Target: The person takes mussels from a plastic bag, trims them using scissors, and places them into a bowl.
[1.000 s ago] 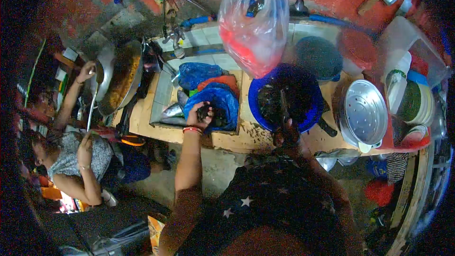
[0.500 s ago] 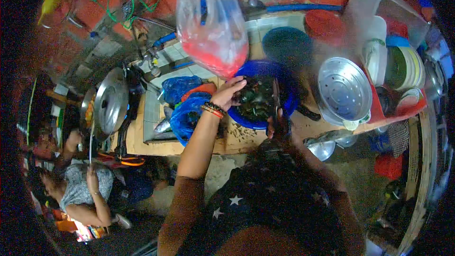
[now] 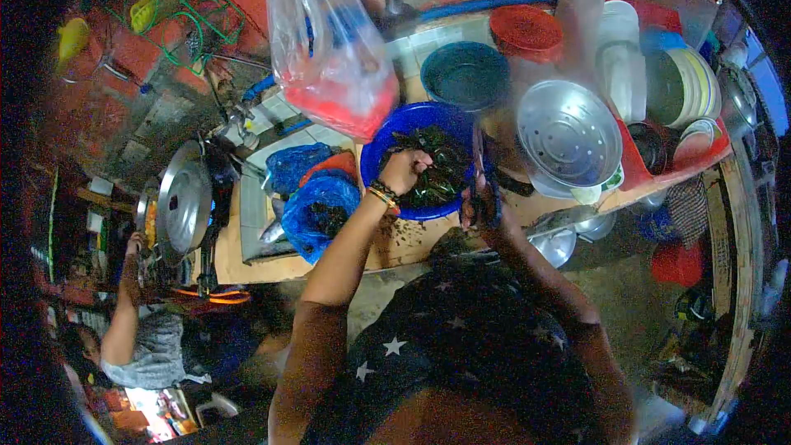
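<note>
My left hand is inside the blue basin, its fingers curled in among dark shiny pieces that look like shellfish. What its fingers hold, if anything, is hidden. At the basin's right edge my right hand is wrapped round the handle of a knife, whose blade points away from me. Left of the basin, a blue plastic bag lies open with dark matter inside. A fish shows beside that bag in the sink.
A clear bag with red contents hangs beside the basin. Behind and right are a teal basin, a perforated metal pot and a dish rack. Another person stands at the left near a pan and metal lid.
My left hand has moved from the blue bag rightward into the basin, and its fingers have curled. My right hand keeps the knife. The view has shifted; the other person's arm has moved.
</note>
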`<state>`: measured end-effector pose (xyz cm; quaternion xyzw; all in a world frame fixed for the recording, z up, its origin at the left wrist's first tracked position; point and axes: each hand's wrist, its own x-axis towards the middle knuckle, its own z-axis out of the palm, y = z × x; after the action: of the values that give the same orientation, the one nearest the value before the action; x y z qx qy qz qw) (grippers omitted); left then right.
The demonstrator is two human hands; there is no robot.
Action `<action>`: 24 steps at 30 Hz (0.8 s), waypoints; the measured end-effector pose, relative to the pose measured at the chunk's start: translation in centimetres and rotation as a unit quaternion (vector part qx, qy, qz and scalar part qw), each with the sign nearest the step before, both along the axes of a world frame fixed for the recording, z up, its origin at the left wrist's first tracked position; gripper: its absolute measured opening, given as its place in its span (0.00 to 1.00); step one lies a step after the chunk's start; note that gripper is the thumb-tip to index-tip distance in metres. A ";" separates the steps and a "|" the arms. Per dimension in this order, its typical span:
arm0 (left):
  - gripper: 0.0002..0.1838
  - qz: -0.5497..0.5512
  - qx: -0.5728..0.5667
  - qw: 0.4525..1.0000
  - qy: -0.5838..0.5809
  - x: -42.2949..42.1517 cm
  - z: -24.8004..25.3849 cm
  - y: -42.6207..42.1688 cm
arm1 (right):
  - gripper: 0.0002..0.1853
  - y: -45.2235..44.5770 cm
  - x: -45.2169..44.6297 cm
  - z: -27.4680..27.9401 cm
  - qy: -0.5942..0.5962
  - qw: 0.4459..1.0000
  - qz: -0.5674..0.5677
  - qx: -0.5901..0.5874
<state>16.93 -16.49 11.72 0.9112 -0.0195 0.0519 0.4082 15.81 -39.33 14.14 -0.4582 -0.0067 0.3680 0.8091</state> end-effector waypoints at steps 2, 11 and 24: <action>0.14 -0.020 0.044 0.999 -0.008 0.3 -0.8 -1.5 | 0.28 -0.4 0.2 -0.3 -0.014 1.000 -0.011 0.005; 0.10 -0.065 0.292 0.953 0.042 2.8 -2.5 -3.8 | 0.26 -1.7 0.9 0.3 -0.041 0.999 -0.031 -0.007; 0.11 0.026 -0.032 0.997 -0.059 5.1 -1.5 1.3 | 0.17 -2.1 2.9 -0.8 -0.046 0.998 -0.031 0.037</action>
<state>22.07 -15.23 10.26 0.8931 -0.0178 0.1165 0.4341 18.74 -41.39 13.34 -0.4447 -0.0437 0.3207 0.8352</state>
